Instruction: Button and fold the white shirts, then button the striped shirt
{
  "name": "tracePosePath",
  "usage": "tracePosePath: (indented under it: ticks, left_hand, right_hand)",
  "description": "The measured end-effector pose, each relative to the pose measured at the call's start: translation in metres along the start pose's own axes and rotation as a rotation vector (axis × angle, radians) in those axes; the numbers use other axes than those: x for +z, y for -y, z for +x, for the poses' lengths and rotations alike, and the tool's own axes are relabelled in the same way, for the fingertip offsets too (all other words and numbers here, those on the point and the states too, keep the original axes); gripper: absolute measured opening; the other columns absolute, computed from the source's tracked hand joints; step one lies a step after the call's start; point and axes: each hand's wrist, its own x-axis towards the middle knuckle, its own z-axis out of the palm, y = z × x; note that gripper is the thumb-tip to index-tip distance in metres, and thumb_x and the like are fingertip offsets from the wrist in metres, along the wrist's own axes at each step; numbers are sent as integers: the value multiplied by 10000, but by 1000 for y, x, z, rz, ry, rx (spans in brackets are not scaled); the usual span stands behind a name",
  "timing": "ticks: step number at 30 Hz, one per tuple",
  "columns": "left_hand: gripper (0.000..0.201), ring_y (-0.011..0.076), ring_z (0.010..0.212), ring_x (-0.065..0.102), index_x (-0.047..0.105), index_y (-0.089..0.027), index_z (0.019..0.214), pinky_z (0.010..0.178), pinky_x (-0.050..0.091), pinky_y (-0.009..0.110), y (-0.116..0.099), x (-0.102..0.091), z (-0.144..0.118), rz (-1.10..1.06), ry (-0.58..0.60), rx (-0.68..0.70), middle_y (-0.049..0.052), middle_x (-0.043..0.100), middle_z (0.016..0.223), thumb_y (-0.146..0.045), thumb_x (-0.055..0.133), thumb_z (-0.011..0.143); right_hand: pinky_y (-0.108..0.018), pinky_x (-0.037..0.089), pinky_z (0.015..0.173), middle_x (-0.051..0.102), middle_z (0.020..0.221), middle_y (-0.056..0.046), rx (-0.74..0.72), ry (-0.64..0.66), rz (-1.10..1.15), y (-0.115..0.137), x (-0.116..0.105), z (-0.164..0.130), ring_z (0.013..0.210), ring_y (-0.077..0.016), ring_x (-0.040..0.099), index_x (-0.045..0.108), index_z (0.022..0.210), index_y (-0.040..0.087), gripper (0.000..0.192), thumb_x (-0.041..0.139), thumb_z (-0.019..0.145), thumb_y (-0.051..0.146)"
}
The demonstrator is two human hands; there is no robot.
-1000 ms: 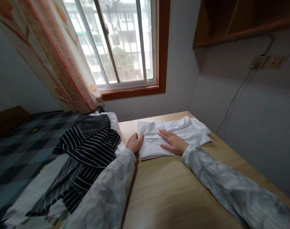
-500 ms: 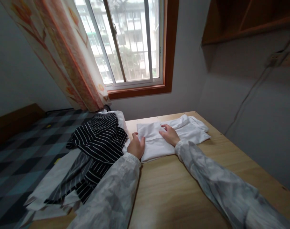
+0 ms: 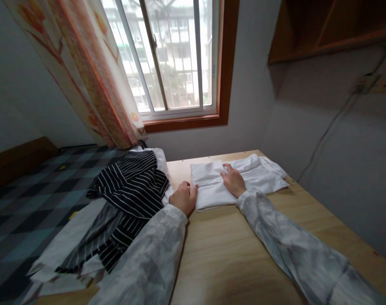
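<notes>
A white garment (image 3: 208, 195), folded into a long flat shape, lies across the wooden board, its right end (image 3: 267, 178) looser and creased. My right hand (image 3: 234, 181) rests on top of it near the middle, fingers apart and lightly bent. At the garment's left edge is my left hand (image 3: 184, 198), thumb held away from the curled fingers and close to the cloth's edge. Neither hand pinches the fabric. Left of my left hand is a heap of clothes with a black, white-striped garment (image 3: 135, 186) on top.
The board (image 3: 231, 250) reaches the wall below the window (image 3: 180, 55). A dark checked bedspread (image 3: 18, 216) covers the bed at left, with white cloth (image 3: 68, 237) under the striped garment. A patterned curtain (image 3: 84, 76) hangs above. At right are a shelf (image 3: 307, 53) and a cable (image 3: 326, 131).
The folded white garment has slid a little to the right along the board. Both hands have shifted right with it, and the left hand's fingers no longer overlap its left edge as much.
</notes>
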Motion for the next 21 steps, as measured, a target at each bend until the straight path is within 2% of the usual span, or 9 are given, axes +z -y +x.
tracePosePath:
  ticks: [3,5,11,15,18,21]
  left_hand:
    - [536,325,1093,785,742,-249,1095,892,520,391,-3,-4,14,16,42,-62,127,833,1130,-607,344,1123]
    - [580,338,1120,781,757,-234,1075,909,523,402,-8,-5,27,38,49,-99,157,831,1156,-594,306,1127]
    - [573,357,1162,770,764,-188,1146,940,531,420,-26,6,57,22,25,-129,201,813,1201,-624,395,1099]
    - [440,366,1186,760,753,-173,1185,945,532,434,-26,15,65,83,16,-119,215,792,1250,-477,444,1109]
    - [389,361,1140,766,733,-167,1182,929,539,438,-22,15,64,94,2,-119,209,792,1205,-438,463,1110]
    - [300,325,1122,754,693,-174,1220,947,550,419,-20,11,58,50,-129,-29,184,771,1230,-397,552,1077]
  right_hand:
    - [-410,566,925,779,1258,-150,21,-4,58,-5,4,0,1047,-332,745,584,1406,203,376,511,1049,294]
    - [-416,572,916,775,1282,-144,26,-24,102,-7,4,1,1067,-337,749,582,1392,220,366,495,1047,307]
    - [-454,575,961,771,1270,-156,26,-18,200,-17,5,6,1099,-347,744,585,1375,218,384,479,1029,348]
    - [-454,575,998,749,1281,-163,14,-23,211,-19,8,8,1147,-333,722,578,1371,212,382,485,1024,341]
    - [-473,564,1050,716,1277,-185,-19,-51,144,-15,7,8,1191,-335,685,598,1352,187,370,497,1014,300]
    - [-527,505,1151,681,1330,-227,-59,-82,-15,-3,-3,3,1282,-373,623,631,1360,139,393,536,1010,291]
